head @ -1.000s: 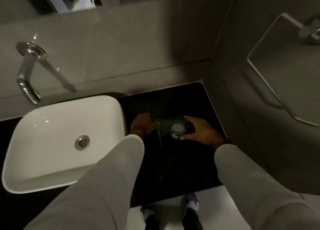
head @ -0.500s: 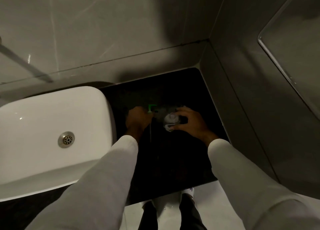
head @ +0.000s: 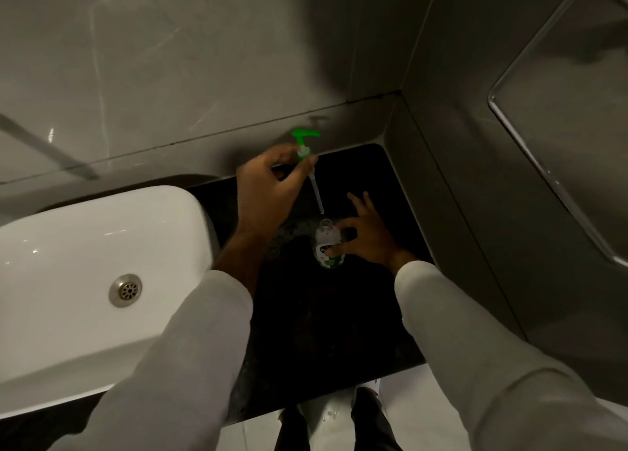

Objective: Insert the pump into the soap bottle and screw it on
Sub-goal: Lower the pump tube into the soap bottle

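Gripping the green plastic pump (head: 304,144), the left hand (head: 268,192) is holding its tube tip just above the small clear soap bottle (head: 327,245). The right hand (head: 368,236) is pinching that bottle upright on the black worktop (head: 323,331), right of the white sink (head: 85,280).

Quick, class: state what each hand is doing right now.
Left hand: closed on the green pump, tube above the bottle mouth.
Right hand: holding the soap bottle upright on the counter.

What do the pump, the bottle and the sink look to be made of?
Pump: likely plastic, with a bright green matte head and a pale, translucent dip tube. Bottle: probably clear plastic; its neck looks see-through and a printed label wraps the body. Sink: seemingly glazed white ceramic, smooth with sharp glossy highlights; its drain looks like brushed metal.
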A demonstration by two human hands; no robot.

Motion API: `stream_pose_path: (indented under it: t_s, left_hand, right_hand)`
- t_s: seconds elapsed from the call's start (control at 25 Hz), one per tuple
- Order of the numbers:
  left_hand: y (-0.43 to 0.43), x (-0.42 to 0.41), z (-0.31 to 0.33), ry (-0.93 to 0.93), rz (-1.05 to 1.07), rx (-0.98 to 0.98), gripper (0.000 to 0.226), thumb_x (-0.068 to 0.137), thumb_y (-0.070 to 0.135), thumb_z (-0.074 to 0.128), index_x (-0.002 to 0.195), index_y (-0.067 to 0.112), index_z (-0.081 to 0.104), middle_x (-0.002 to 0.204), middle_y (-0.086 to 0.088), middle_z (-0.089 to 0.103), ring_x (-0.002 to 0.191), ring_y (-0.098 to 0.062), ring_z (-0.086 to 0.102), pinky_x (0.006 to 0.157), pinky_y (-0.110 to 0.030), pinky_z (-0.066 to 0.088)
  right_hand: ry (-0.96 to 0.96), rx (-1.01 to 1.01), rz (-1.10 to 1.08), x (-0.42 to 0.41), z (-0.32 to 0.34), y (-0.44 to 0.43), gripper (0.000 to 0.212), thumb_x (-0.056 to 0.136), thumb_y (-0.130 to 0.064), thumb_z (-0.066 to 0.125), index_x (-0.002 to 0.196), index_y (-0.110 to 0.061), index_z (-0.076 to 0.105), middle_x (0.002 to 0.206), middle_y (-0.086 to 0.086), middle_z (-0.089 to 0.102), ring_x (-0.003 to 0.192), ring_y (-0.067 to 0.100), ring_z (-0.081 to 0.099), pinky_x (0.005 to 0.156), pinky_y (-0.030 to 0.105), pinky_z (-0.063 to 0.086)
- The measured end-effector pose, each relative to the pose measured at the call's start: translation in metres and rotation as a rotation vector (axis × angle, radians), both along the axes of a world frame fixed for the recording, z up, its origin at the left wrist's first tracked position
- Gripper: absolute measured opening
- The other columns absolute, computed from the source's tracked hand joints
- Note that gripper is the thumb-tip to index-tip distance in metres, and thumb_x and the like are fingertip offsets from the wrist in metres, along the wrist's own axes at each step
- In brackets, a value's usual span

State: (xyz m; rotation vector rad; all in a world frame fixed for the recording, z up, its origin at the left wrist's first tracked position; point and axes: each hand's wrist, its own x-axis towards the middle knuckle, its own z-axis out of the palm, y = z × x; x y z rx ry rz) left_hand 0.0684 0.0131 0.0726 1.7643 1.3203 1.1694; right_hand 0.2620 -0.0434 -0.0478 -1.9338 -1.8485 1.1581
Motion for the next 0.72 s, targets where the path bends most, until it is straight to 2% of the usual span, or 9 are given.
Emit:
stream_pose_path:
  t_s: [0.12,0.32,0.48,0.6,0.68,0.72]
  left_hand:
    - [-0.005,0.0,-0.013,-0.007,-0.008,-0.082,0.031,0.087,0.031,0.078,0.109,0.009,0.077,0.099,0.001,0.079,0.09,-0.006,0.075,0.084,-0.031,0.061]
    - [-0.017,0.005,-0.039,0.036,0.008,-0.154,0.032,0.086,0.033,0.079,0.111,0.013,0.077,0.102,0.003,0.079,0.093,-0.004,0.074,0.087,-0.026,0.06]
    - [-0.026,0.002,-0.065,0.128,-0.135,-0.276,0.034,0.087,0.033,0.077,0.116,0.015,0.075,0.11,0.001,0.077,0.1,-0.008,0.073,0.091,-0.034,0.06]
    - [-0.032,-0.002,-0.076,0.151,-0.204,-0.299,0.029,0.091,0.024,0.073,0.117,0.011,0.074,0.112,-0.003,0.076,0.104,-0.014,0.072,0.091,-0.026,0.058]
    - [-0.033,-0.002,-0.077,0.268,-0.262,-0.293,0.027,0.092,0.018,0.072,0.117,0.009,0.073,0.119,-0.007,0.071,0.109,-0.018,0.068,0.092,-0.019,0.052]
    - [-0.032,-0.002,-0.079,0.337,-0.298,-0.291,0.027,0.092,0.018,0.071,0.117,0.007,0.073,0.121,-0.009,0.068,0.11,-0.021,0.065,0.093,-0.021,0.05]
  right_hand:
    - [-0.003,-0.015,0.002,0.0,0.003,0.003,0.053,0.063,-0.055,0.083,0.106,-0.026,0.074,0.167,-0.001,0.002,0.152,0.031,-0.017,0.123,0.057,0.005]
    - [0.012,-0.017,-0.011,-0.002,0.001,0.003,0.051,0.063,-0.056,0.082,0.106,-0.029,0.074,0.167,-0.002,0.002,0.152,0.029,-0.016,0.123,0.057,0.004]
    - [0.043,0.013,-0.026,-0.003,0.001,0.0,0.048,0.066,-0.055,0.081,0.106,-0.03,0.073,0.168,-0.002,-0.001,0.151,0.029,-0.019,0.122,0.058,-0.001]
    - [0.015,0.057,-0.017,-0.002,-0.003,0.0,0.05,0.066,-0.06,0.079,0.105,-0.029,0.075,0.167,-0.004,-0.005,0.15,0.03,-0.023,0.12,0.06,-0.007]
    - [0.003,0.07,-0.022,-0.001,-0.005,0.0,0.051,0.064,-0.062,0.078,0.103,-0.03,0.075,0.167,-0.005,-0.006,0.15,0.03,-0.023,0.119,0.06,-0.008]
    - [-0.002,0.073,-0.021,-0.001,-0.006,-0.001,0.051,0.064,-0.063,0.078,0.103,-0.03,0.075,0.167,-0.005,-0.006,0.15,0.03,-0.023,0.119,0.06,-0.008]
